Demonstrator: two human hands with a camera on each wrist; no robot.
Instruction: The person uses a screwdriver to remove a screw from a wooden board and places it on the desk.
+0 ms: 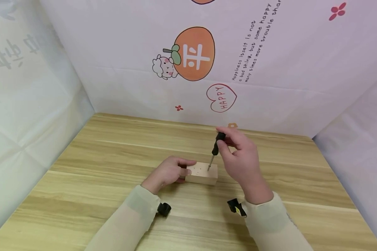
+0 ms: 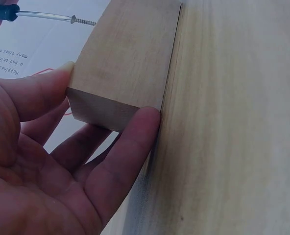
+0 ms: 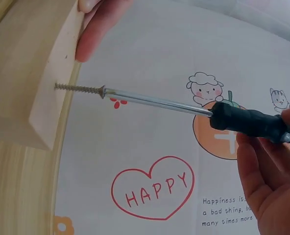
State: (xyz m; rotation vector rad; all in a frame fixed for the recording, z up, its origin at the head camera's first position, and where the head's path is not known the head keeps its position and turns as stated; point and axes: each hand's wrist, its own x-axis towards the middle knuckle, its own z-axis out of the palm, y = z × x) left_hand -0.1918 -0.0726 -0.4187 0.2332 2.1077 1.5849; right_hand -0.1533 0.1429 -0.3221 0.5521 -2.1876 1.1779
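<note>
A pale wooden block (image 1: pixel 201 179) lies on the table, small holes dotting its top face. My left hand (image 1: pixel 169 171) grips its left end; in the left wrist view the thumb (image 2: pixel 42 90) presses the top edge and the fingers wrap the end and lower edge. My right hand (image 1: pixel 243 158) holds a screwdriver (image 3: pixel 243 120) by its black handle, above the block and to the right. Its steel shaft (image 3: pixel 159 104) meets the head of a screw (image 3: pixel 80 88), whose point is at the block's top face. Most of the thread shows outside the wood. Screwdriver and screw lean slightly in the head view.
The wood-grain table (image 1: pixel 113 150) extends around the block. Behind it hangs a white printed cloth (image 1: pixel 128 90), with more white cloth at both sides. Black wrist mounts (image 1: pixel 164 209) stick out from the sleeves close over the tabletop.
</note>
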